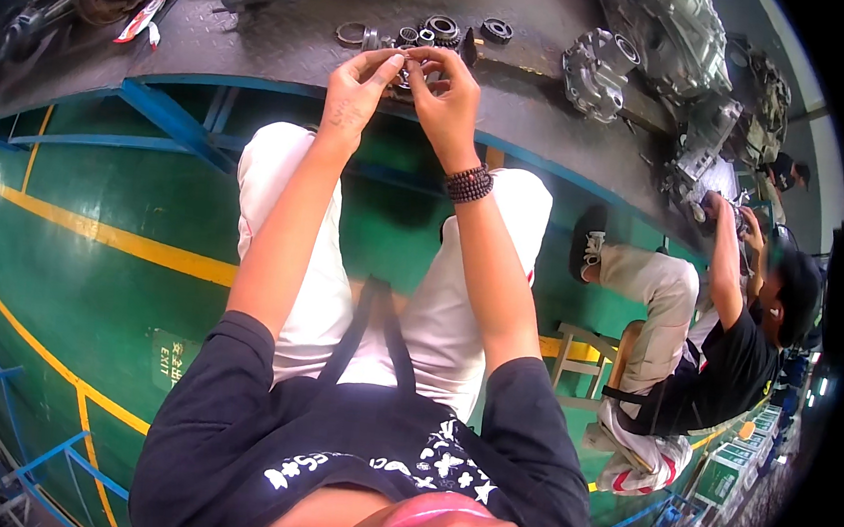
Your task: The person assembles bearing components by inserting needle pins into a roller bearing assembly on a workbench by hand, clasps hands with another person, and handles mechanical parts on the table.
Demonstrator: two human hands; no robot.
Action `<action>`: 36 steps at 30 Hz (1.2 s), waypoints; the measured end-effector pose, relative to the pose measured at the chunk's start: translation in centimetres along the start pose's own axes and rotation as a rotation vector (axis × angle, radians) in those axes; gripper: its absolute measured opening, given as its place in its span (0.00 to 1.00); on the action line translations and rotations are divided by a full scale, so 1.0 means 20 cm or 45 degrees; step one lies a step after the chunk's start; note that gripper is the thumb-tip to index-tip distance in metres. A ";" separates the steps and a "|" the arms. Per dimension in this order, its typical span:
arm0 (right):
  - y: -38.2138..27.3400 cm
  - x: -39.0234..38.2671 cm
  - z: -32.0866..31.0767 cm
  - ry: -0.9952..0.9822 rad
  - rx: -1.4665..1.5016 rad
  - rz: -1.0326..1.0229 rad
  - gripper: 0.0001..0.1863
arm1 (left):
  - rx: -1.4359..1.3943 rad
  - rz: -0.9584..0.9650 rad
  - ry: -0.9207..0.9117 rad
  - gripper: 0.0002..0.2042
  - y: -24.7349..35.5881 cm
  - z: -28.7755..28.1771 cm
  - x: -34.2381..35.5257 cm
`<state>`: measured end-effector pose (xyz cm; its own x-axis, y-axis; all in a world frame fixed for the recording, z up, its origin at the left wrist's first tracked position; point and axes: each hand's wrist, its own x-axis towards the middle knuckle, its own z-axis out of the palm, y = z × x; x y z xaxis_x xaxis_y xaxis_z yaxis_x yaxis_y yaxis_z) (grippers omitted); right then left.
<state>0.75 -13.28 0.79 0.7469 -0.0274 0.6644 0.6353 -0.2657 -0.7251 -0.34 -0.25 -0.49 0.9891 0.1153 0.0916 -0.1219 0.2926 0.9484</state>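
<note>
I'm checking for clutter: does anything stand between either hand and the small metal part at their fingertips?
Nothing visible does. The left hand and right hand meet at the small metal part, partly hiding it. The loose gears lie beyond them on the bench.

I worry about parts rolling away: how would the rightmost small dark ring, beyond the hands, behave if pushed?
The ring looks metallic, so probably stiff. Lying flat, it would likely slide rather than roll; on its round edge, it might roll.
</note>
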 end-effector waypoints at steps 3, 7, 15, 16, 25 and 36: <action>0.00 0.00 0.00 -0.002 0.007 0.002 0.06 | 0.010 0.011 0.011 0.12 0.00 0.00 0.01; 0.00 0.00 0.01 -0.005 0.025 0.027 0.06 | -0.012 0.014 0.013 0.13 0.01 0.00 0.00; 0.02 0.00 0.00 0.013 -0.001 0.028 0.06 | 0.032 0.044 -0.003 0.13 0.00 -0.01 0.00; 0.02 0.00 0.00 0.013 0.000 0.030 0.06 | 0.033 0.043 -0.002 0.13 0.00 -0.01 0.00; 0.02 0.00 -0.01 0.037 0.035 0.086 0.05 | 0.011 0.002 -0.024 0.14 0.01 0.00 0.00; 0.04 0.00 0.00 0.074 -0.025 0.138 0.09 | 0.215 0.267 -0.005 0.12 -0.03 0.00 0.02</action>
<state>1.27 -13.58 0.16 0.7980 -0.1129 0.5920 0.5468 -0.2773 -0.7900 0.09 -0.43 -1.09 0.9441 0.1531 0.2921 -0.3089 0.1002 0.9458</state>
